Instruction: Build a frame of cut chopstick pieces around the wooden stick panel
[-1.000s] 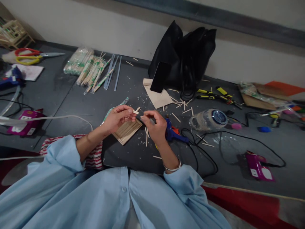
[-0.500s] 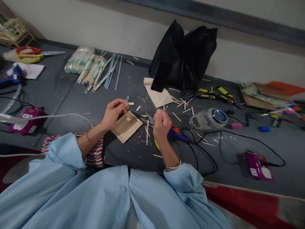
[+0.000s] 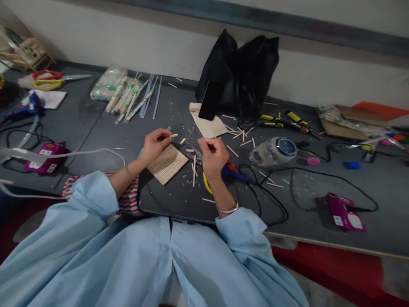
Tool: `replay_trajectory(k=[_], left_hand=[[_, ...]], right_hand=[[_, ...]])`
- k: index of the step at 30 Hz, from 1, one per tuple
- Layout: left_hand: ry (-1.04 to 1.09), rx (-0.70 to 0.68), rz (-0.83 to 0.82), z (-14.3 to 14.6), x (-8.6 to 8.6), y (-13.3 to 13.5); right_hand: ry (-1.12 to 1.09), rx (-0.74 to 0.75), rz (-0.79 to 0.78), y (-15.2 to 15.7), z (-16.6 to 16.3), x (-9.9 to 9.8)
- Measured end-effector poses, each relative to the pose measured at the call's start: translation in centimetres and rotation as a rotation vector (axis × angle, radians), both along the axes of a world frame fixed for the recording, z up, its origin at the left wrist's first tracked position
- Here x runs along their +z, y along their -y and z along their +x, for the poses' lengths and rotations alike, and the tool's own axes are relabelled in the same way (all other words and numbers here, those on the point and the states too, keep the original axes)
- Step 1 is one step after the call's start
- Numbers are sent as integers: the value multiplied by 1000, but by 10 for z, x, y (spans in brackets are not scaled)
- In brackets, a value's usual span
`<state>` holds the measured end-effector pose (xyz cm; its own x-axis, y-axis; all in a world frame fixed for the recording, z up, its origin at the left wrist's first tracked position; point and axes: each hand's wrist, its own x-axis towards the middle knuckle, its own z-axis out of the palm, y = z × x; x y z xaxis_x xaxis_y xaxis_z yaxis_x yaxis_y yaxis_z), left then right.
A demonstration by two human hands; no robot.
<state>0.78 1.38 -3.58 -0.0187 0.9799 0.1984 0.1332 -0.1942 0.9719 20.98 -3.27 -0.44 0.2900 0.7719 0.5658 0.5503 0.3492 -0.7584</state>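
Observation:
My left hand (image 3: 157,144) is closed in a pinch, a short piece of wooden stick (image 3: 174,135) poking out from its fingertips. Just below it, a square panel of wooden sticks (image 3: 168,164) lies on the dark table. To the right, my right hand (image 3: 214,158) has thumb and fingertips pressed together; whatever is between them is too small to make out. Behind that hand, a pair of scissors (image 3: 195,159) and a blue glue gun (image 3: 234,173) are partly hidden. Loose stick pieces (image 3: 194,170) lie between the panel and my right hand.
A black bag (image 3: 238,72) with a phone (image 3: 211,100) leaning on it stands at the back. Wrapped stick bundles (image 3: 128,96) lie back left. On the right are a clear jar (image 3: 273,151), pliers (image 3: 271,121), black cords (image 3: 286,204) and a purple box (image 3: 345,213).
The view has shifted slightly. My right hand has turned, its fingertips now pointing more to the left. The stick piece at my left fingertips shows more plainly.

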Motion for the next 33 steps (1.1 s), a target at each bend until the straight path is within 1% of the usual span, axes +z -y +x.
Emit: replay_trajectory(k=[3,5,8,11,13,15,17,19,21,23,26,28,30,33], left_hand=[[37,6,18,0,0,-2],[25,26,40,0,0,-3],[-18,26,31,0,-3,-5],[-115,10,-11,2,-6,-10],[-218,9,-11,2,-6,-14],[-310,18,18,1,-4,-17],[-358,34,50,0,1,-18],[-426,28,116,-1,6,-14],[-547,-24,220,1,9,-7],[-676,-115,324,6,13,5],[-904,-323,546,18,18,27],[-1084,-438,675,27,21,38],[-1212,-524,740,34,24,45],[-1291,-565,796,40,24,47]], right_hand=[[-21,-28,-63,-3,-1,0],[-32,-38,-77,-4,-2,1],[-66,-16,-72,-6,-3,0],[-91,4,-10,-10,-4,-3],[-87,8,29,-13,-5,-6],[-70,20,47,-17,-6,-9],[-50,42,58,-20,-7,-11],[-48,65,72,-21,-8,-12],[-70,85,65,-22,-9,-11],[-102,98,28,-21,-10,-9],[-136,98,-17,-17,-12,-3],[-134,88,-7,-13,-13,1],[-109,78,11,-9,-13,4],[-66,58,40,-8,-11,9]])
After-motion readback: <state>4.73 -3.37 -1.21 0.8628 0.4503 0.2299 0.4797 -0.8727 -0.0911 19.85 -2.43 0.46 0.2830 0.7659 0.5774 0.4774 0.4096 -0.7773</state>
